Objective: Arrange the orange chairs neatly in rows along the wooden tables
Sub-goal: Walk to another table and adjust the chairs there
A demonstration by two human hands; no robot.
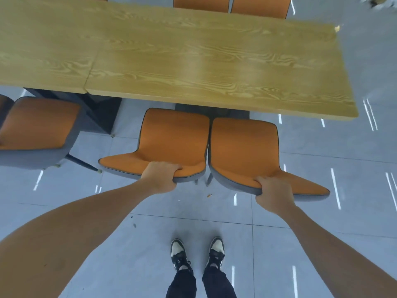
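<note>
Two orange chairs with grey shells stand side by side at the near edge of a wooden table (193,61), their seats partly under it. My left hand (160,177) grips the top of the backrest of the left chair (171,136). My right hand (274,193) grips the backrest top of the right chair (242,147). The two chairs almost touch each other.
A third orange chair (36,125) stands at the left by a second wooden table (43,50). Two more orange chair backs (260,6) show beyond the far table edge. Grey tiled floor (322,211) spreads around; my feet (197,252) stand behind the chairs. A small scrap (209,196) lies on the floor.
</note>
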